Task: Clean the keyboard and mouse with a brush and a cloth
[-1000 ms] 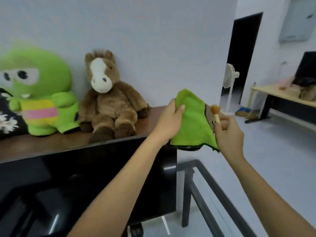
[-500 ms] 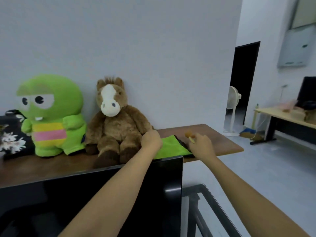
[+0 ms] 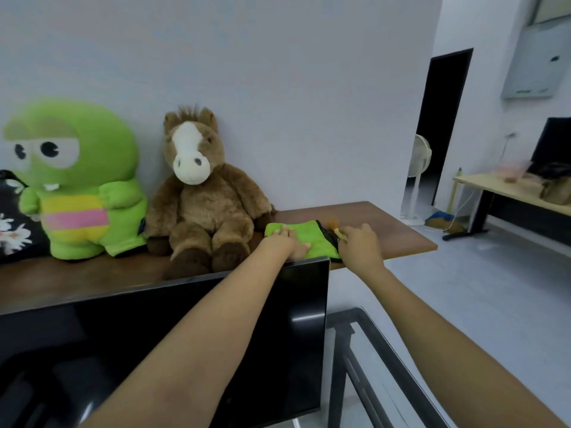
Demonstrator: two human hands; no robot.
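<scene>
A green cloth (image 3: 312, 236) with a dark edge lies flat on the brown wooden shelf (image 3: 386, 230), right of the plush horse. My left hand (image 3: 289, 242) rests flat on the cloth with its fingers spread. My right hand (image 3: 360, 245) sits at the cloth's right edge, fingers closed around a small brush (image 3: 335, 227) whose orange bristles point away from me. The keyboard and mouse are out of view.
A brown plush horse (image 3: 200, 193) and a green plush figure (image 3: 74, 183) sit on the shelf against the wall. A black monitor (image 3: 173, 350) stands below in front. A glass table with a metal frame (image 3: 377, 359), a fan (image 3: 418, 168) and a far desk (image 3: 509, 189) lie to the right.
Both hands carried the cloth and brush from mid-air down onto the shelf. The cloth now lies flat under my left hand. The view has tilted up.
</scene>
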